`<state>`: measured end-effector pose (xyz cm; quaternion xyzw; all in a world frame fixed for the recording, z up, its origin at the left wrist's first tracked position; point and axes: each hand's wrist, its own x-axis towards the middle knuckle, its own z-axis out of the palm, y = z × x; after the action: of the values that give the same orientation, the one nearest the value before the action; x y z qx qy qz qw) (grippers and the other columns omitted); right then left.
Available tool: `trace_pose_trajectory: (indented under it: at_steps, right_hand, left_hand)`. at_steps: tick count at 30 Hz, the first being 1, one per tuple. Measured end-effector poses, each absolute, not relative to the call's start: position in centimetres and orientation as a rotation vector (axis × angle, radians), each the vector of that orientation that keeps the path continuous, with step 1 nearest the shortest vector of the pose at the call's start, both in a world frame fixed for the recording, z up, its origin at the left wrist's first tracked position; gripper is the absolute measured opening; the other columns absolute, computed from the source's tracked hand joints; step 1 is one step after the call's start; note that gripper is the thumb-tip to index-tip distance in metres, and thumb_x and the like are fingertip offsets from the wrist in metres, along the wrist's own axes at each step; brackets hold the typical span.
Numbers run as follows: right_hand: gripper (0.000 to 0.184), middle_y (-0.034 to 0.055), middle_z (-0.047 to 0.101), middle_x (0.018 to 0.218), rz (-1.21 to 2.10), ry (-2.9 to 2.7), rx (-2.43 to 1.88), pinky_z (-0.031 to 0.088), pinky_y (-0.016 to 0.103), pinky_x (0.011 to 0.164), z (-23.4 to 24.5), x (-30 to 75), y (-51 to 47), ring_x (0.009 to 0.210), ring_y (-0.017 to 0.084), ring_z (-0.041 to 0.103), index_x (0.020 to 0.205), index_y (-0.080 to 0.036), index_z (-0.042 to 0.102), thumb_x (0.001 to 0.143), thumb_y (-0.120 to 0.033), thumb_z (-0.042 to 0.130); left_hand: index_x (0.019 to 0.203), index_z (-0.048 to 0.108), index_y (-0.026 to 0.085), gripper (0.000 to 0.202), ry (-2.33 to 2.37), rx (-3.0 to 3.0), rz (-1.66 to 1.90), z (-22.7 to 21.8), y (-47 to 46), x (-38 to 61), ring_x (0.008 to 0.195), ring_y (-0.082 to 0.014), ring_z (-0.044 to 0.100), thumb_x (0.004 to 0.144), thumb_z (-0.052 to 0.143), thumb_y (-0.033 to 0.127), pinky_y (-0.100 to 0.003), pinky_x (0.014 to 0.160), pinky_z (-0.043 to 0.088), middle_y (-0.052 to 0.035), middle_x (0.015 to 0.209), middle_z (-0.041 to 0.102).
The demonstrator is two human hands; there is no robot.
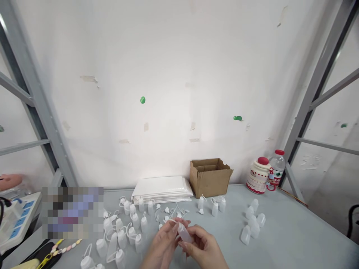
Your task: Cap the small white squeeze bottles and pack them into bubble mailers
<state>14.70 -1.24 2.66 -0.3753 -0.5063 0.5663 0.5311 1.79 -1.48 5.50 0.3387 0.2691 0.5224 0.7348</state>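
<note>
Between my two hands is a small translucent squeeze bottle (185, 234), tilted with its top toward the upper left. My left hand (165, 239) has its fingers closed around the bottle's top end, where a white strap shows. At the lower body of the bottle, the thumb and fingers of my right hand (203, 244) pinch it. To the left stand several similar bottles (122, 239) with white caps and looped straps. Loose white caps with straps (167, 210) lie just beyond my hands. Off to the right is a group of translucent bottles without caps (254, 228).
Against the wall sit a stack of white flat packages (162, 188) and an open cardboard box (211, 178). A red-lidded jar (257, 175) and a plastic bottle (277, 168) stand at the back right. A beaded strap (67, 248) lies at the left of the grey table (291, 231).
</note>
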Motion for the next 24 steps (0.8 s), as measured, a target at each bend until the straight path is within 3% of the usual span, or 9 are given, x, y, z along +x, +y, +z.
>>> trace_pose_trajectory:
  at_steps: [5,12,15,20,24]
  right_hand:
    - [0.032,-0.0020,0.050,0.064,1.317,-1.270,-0.967,0.043,0.024,0.047,2.0,14.6,-1.1,0.052,0.011,0.051,0.072,-0.017,0.070,0.055,-0.043,0.075]
    - [0.031,0.0007,0.051,0.071,1.346,-1.326,-0.926,0.045,0.025,0.049,2.9,14.9,-1.4,0.054,0.012,0.050,0.078,-0.019,0.073,0.059,-0.044,0.072]
    - [0.031,0.0018,0.053,0.075,1.378,-1.360,-0.930,0.044,0.024,0.048,3.1,14.9,-1.5,0.052,0.011,0.050,0.074,-0.018,0.072,0.060,-0.046,0.071]
    - [0.030,-0.0016,0.054,0.057,1.544,-1.400,-0.843,0.043,0.024,0.051,3.5,15.0,-1.6,0.049,0.010,0.051,0.068,-0.016,0.069,0.059,-0.044,0.073]
    - [0.037,-0.0017,0.058,0.054,1.723,-1.298,-0.736,0.041,0.022,0.049,3.6,15.0,-1.2,0.046,0.009,0.053,0.069,-0.015,0.065,0.055,-0.047,0.075]
  left_hand:
    - [0.078,0.065,0.018,0.029,0.668,0.739,1.140,5.4,-1.6,2.0,0.070,-0.0191,0.058,0.063,0.070,0.042,-0.030,0.056,0.042,-0.0068,0.087,0.064]
    - [0.078,0.065,0.017,0.030,0.718,0.932,1.141,5.8,-1.7,1.8,0.073,-0.0180,0.056,0.064,0.068,0.043,-0.028,0.062,0.044,-0.0081,0.089,0.065]
    - [0.079,0.065,0.018,0.030,0.708,0.995,1.090,6.1,-1.8,1.9,0.061,-0.0144,0.055,0.066,0.065,0.045,-0.027,0.055,0.044,-0.0068,0.087,0.064]
    - [0.084,0.069,0.016,0.039,0.703,1.099,0.974,5.9,-1.8,2.1,0.047,-0.0093,0.047,0.065,0.065,0.049,-0.023,0.046,0.039,-0.0038,0.067,0.062]
    - [0.089,0.070,0.016,0.043,0.731,1.065,0.975,5.8,-1.5,1.6,0.048,-0.0108,0.051,0.057,0.073,0.045,-0.025,0.050,0.041,-0.0042,0.065,0.066]
